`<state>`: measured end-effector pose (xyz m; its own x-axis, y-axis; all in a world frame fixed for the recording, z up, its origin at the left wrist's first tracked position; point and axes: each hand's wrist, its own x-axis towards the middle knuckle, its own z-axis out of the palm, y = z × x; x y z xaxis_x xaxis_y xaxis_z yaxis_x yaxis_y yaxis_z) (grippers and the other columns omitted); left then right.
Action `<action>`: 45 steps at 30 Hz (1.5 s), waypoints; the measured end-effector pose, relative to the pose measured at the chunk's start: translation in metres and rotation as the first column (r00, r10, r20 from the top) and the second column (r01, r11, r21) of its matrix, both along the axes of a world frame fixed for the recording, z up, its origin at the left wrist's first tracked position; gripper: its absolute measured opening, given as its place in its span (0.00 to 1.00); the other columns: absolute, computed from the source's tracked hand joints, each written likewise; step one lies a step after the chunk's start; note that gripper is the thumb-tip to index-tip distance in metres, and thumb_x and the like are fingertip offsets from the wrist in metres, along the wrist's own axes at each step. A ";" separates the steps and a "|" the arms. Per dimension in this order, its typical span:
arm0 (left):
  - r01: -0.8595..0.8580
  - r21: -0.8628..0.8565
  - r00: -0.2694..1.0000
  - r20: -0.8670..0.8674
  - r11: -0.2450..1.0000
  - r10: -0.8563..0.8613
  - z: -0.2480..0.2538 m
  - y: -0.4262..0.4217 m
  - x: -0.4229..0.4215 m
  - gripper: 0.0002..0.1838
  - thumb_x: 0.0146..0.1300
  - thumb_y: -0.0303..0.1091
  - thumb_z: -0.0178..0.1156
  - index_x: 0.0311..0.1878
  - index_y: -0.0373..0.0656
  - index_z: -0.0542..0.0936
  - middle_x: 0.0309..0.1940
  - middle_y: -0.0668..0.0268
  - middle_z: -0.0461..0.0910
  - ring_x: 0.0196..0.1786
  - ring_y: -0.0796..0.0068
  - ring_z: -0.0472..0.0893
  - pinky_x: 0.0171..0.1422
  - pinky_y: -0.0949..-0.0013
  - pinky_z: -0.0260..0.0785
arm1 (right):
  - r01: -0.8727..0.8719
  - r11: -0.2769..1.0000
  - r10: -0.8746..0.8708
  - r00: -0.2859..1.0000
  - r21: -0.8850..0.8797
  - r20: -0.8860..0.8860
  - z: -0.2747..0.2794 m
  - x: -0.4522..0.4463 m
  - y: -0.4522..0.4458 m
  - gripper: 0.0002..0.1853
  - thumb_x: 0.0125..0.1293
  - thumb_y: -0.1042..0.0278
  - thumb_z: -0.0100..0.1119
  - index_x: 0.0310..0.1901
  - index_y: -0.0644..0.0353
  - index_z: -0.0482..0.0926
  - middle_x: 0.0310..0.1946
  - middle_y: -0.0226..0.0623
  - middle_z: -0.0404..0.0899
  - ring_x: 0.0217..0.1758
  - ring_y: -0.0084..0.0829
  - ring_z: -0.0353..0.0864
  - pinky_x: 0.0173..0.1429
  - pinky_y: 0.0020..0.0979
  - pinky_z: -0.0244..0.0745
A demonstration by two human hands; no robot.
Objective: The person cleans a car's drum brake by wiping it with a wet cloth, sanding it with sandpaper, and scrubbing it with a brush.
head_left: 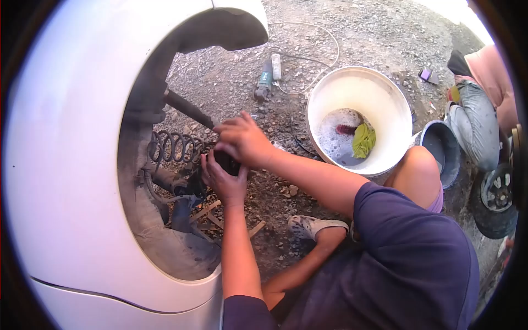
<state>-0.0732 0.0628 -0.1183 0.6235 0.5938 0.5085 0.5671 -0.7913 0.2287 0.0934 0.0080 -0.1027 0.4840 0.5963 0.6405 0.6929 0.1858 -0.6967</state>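
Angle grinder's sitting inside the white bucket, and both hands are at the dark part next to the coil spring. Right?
No, one thing is off: the head view shows the angle grinder lying on the gravel, outside the white bucket. Left hand and right hand are at the dark part next to the coil spring, as stated.

Single wide head view, facing forward and down.
From the person's head, it looks past the shirt [407,247] to the left hand [224,179] and right hand [245,142] at close range, taking in the nearby wheel arch [129,110] and the gravel [214,69] farther out.
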 end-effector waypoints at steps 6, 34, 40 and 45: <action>-0.031 -0.021 0.999 -0.012 0.999 0.031 0.003 -0.004 0.001 0.61 0.56 0.65 0.83 0.83 0.40 0.66 0.80 0.41 0.70 0.87 0.39 0.65 0.87 0.38 0.56 | 0.033 0.999 -0.036 0.991 -0.030 -0.126 0.003 -0.004 0.004 0.13 0.74 0.55 0.72 0.45 0.56 0.90 0.60 0.43 0.90 0.70 0.49 0.83 0.75 0.59 0.75; 0.033 -0.024 0.992 0.124 0.999 -0.029 0.013 0.008 0.034 0.51 0.57 0.61 0.84 0.74 0.36 0.76 0.64 0.44 0.84 0.66 0.38 0.83 0.72 0.44 0.76 | 0.006 0.984 -0.162 0.460 -0.180 -0.873 -0.106 0.037 0.033 0.19 0.82 0.55 0.66 0.38 0.63 0.84 0.28 0.42 0.83 0.31 0.31 0.77 0.42 0.43 0.75; 0.046 -0.058 0.993 0.108 0.997 -0.040 0.010 0.008 0.030 0.51 0.58 0.61 0.83 0.74 0.35 0.76 0.64 0.44 0.84 0.66 0.37 0.83 0.71 0.44 0.76 | 0.142 0.987 -0.129 0.978 0.072 -0.164 -0.044 0.016 0.020 0.15 0.80 0.56 0.68 0.52 0.60 0.91 0.52 0.47 0.93 0.56 0.41 0.92 0.64 0.38 0.83; 0.013 -0.051 0.996 0.089 0.999 -0.009 0.018 0.004 0.029 0.50 0.57 0.60 0.84 0.74 0.36 0.76 0.64 0.44 0.84 0.67 0.38 0.83 0.72 0.44 0.75 | -0.123 0.991 -0.005 0.315 -0.046 -0.949 -0.072 0.041 0.018 0.16 0.83 0.59 0.64 0.43 0.66 0.86 0.38 0.41 0.91 0.42 0.36 0.88 0.52 0.43 0.82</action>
<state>-0.0440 0.0669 -0.1001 0.5842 0.6141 0.5307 0.5343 -0.7832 0.3181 0.1344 0.0257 -0.1747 0.6820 0.6726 -0.2873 -0.4605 0.0897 -0.8831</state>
